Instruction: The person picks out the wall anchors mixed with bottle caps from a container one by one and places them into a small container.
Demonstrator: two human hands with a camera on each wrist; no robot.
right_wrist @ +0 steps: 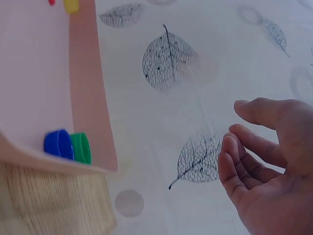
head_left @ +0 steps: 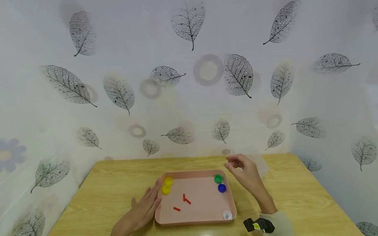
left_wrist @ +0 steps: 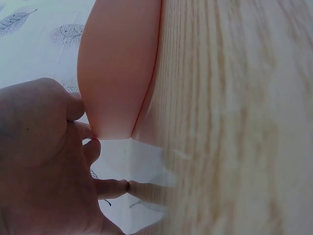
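A pink tray (head_left: pixel 195 224) lies on the table. My left hand (head_left: pixel 144 206) rests at its left side, fingers stretched along the rim; in the left wrist view the fingertips (left_wrist: pixel 76 105) touch the tray's outer wall (left_wrist: pixel 117 63). Beyond the tray's right rim my right hand (head_left: pixel 246 172) is raised, fingers loosely bent, with nothing between thumb and fingertips in the right wrist view. Nearest to it inside the tray are a green bottle cap (head_left: pixel 218 179) and a blue bottle cap (head_left: pixel 222 188). Two yellow caps (head_left: pixel 166 189) sit by the left hand.
Three short red sticks (head_left: pixel 176 209) lie left of the tray's middle. A whitish round piece (head_left: pixel 227 215) is in its near right corner. Behind the right hand shows a see-through sheet (head_left: pixel 262 166) on the wooden table (head_left: pixel 118 180). A leaf-patterned cloth (head_left: pixel 189 105) hangs behind.
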